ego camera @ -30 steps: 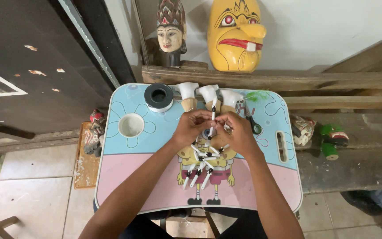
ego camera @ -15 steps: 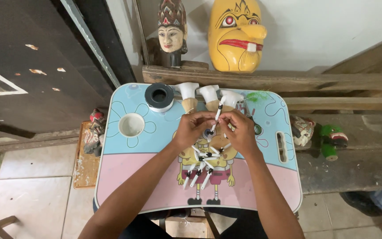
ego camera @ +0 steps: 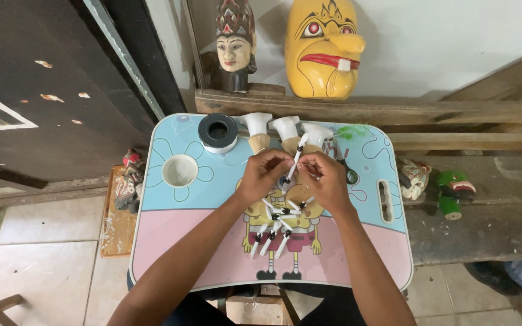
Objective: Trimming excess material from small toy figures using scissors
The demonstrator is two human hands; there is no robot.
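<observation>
Small white stick with black tip (ego camera: 296,156), pinched between fingertips of left hand (ego camera: 262,174) and right hand (ego camera: 327,180), raised just above lap table (ego camera: 170,235) middle. Likely light, thin, snappable; best held near its ends. Under hands: loose pile of like sticks (ego camera: 276,226) (about 8). Toward far edge of table: black tape roll (ego camera: 217,131), 3 white-capped wooden pieces (ego camera: 285,131), scissors (ego camera: 347,172); white cup recess (ego camera: 180,170) at left.

Single head-worn view, looking steeply down.
Camera sits above the desk (ego camera: 170,241), facing forward toward the wall shelf (ego camera: 454,111) (close range, forearms enter from bottom edge).
</observation>
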